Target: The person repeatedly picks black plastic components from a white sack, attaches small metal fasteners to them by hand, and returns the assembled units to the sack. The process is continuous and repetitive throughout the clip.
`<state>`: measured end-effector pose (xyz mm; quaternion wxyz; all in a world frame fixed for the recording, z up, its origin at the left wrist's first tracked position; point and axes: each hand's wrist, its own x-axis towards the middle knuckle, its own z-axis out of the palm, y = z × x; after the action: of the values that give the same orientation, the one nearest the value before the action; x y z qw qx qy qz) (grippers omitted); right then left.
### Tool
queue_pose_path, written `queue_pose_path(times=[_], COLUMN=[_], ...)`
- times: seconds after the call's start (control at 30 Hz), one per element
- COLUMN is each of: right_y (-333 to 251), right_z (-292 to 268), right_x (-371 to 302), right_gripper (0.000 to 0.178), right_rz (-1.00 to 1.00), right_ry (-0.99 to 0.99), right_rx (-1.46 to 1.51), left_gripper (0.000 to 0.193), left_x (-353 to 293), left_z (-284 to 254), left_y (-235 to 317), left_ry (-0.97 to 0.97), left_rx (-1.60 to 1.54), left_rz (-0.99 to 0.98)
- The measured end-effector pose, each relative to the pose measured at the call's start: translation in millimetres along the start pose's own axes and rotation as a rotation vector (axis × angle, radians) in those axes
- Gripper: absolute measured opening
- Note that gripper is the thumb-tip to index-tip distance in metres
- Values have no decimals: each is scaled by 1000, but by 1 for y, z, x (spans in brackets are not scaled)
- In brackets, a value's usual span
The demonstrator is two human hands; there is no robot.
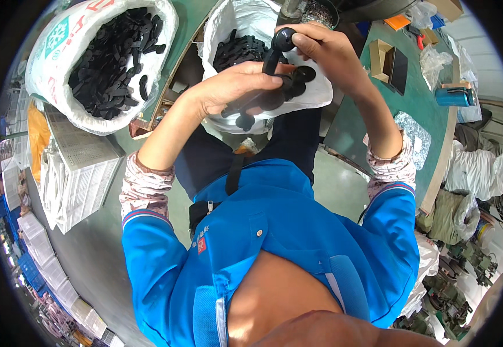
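Observation:
My left hand (248,81) is closed around several black flat parts (298,78) with round ends, which fan out to its right over a white sack (325,95). One black piece with a shiny round end (284,39) stands up from the left hand's fingers. The thumb and fingers of my right hand (324,49) are closed at that round end. More black parts (243,51) lie in the sack just beyond the left hand. Below the hands, some black parts (244,120) are blurred, and I cannot tell whether they are held or loose.
A second white sack (52,69), full of black parts, stands at the left. Ahead is a metal machine part (291,10) beside a bowl of shavings (319,13). The green table (353,124) at the right carries a cardboard box (380,59) and a blue bottle (455,96). White crates (81,173) stand left.

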<state>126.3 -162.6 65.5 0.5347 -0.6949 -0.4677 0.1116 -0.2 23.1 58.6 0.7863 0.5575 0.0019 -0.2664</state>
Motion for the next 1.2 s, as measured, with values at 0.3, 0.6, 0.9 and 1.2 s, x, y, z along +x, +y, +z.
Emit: queue_pose_path(times=[0.3,0.6,0.9,1.2], right_y=[-37,-21,1,-1], right_z=[-40,-52,9,71], right_x=[48,93,0,-37], right_gripper=[29,19,44,29], right_rz=[396,477,498,515], right_ry=[365,226,189,227], right_rx=[422,247,523,754], left_gripper=[44,57,54,40], left_x=[4,19,22,30], left_z=[-32,-35,-49,-34], left_y=[-38,-32,-39,-46], left_ry=[-81,-223,-134,244], left_rx=[-476,-1062,-1134,-1060], left_rz=[206,738,900,788])
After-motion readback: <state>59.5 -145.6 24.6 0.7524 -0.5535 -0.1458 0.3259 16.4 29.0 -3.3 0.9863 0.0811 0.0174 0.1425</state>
